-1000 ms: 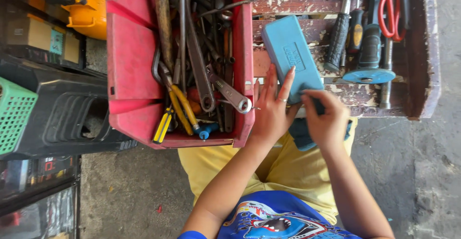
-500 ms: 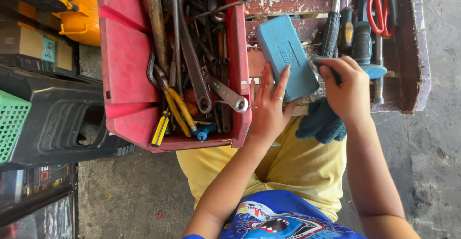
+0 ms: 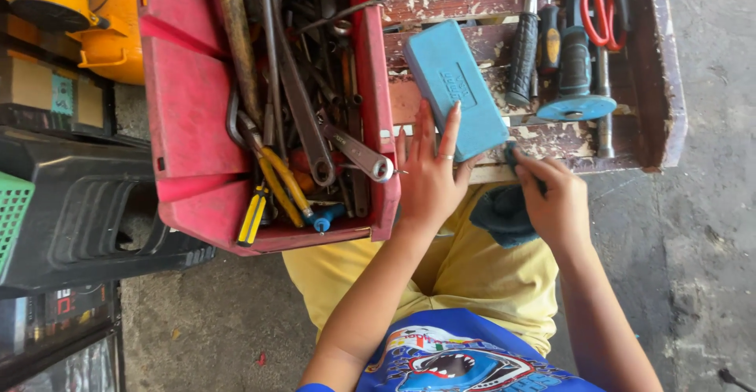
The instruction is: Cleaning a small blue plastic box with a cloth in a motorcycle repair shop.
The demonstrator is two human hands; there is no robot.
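A teal plastic case [image 3: 461,89] lies on a worn wooden tray [image 3: 654,85] with peeling paint. My left hand [image 3: 429,179] rests flat with its fingers spread, the fingertips on the case's near end and the palm beside the red bin [image 3: 197,101]. My right hand [image 3: 555,203] is closed at the tray's near edge, pinching a dark blue cloth [image 3: 496,215] that hangs over my yellow shorts. What else the fingers hold, if anything, is hidden.
The red bin holds several wrenches, pliers with yellow handles [image 3: 276,183] and other steel tools. Screwdrivers, a black-handled tool with a teal disc [image 3: 575,105] and red-handled scissors [image 3: 598,6] lie in the tray. A black crate [image 3: 87,211] and a yellow machine [image 3: 87,14] are on the left.
My right hand reached up to the tools in the tray with the cloth, then came back down to the tray's near edge. My left hand stayed on the case.
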